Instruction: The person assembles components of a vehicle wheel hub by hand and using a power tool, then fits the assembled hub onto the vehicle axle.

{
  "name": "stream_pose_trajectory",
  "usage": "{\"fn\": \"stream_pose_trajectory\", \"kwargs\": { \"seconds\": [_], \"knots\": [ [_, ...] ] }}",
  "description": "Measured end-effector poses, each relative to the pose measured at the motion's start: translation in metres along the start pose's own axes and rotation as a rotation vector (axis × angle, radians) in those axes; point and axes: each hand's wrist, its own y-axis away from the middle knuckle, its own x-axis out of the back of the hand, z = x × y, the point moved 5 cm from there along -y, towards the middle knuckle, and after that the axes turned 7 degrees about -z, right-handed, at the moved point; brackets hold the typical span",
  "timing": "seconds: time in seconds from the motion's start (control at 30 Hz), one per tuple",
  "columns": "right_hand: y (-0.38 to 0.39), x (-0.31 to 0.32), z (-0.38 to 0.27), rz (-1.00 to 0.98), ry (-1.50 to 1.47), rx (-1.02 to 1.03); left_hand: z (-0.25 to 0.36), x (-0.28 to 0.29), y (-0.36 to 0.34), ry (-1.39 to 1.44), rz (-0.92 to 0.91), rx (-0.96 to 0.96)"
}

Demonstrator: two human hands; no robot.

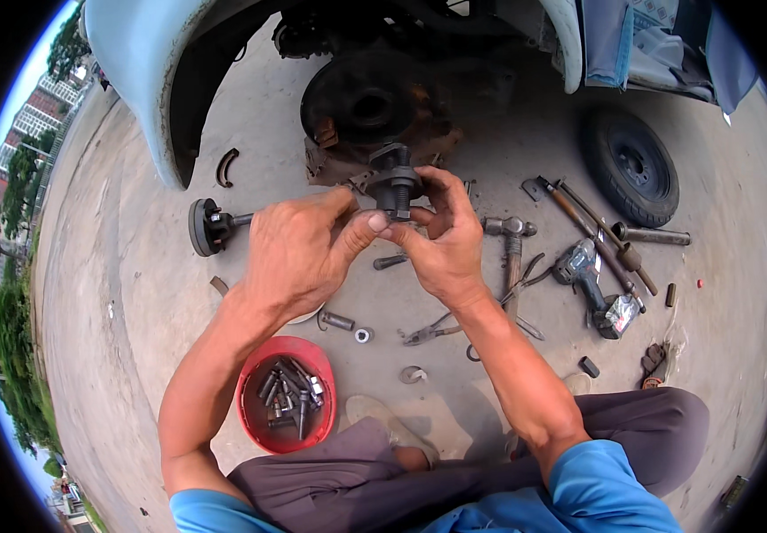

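Between my hands, in the middle, is a dark metal bolt assembly (399,182) with a thick threaded shaft, a broad collar and a blocky top. My left hand (299,253) grips it from the left, fingers curled and thumb at its lower end. My right hand (441,244) holds it from the right, fingers bent around it and thumb beside the left thumb. Just beyond, under a pale blue vehicle body (130,62), sit a black round hub part (335,107) and a rusty metal piece (330,164).
A red bowl of sockets (248,413) lies lower left, a drum part with shaft (201,226) left. Pliers (423,333), a hammer (510,226), a cordless drill (590,282), several bars (615,262) and a wheel (632,164) lie right. My crossed legs (650,426) fill the bottom.
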Motion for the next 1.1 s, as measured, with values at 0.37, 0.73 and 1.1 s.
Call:
{"fn": "stream_pose_trajectory", "kwargs": {
  "seconds": [0.37, 0.73, 1.1],
  "knots": [
    [-0.053, 0.006, 0.014, -0.055, -0.263, 0.046, -0.038, -0.009, -0.050, -0.157, 0.528, -0.115],
    [-0.057, 0.010, 0.035, -0.066, -0.298, -0.051, -0.057, -0.019, -0.070, -0.181, 0.611, -0.157],
    [-0.068, 0.022, 0.027, -0.107, -0.257, -0.075, -0.056, -0.024, -0.081, -0.227, 0.646, -0.190]
  ]
}}
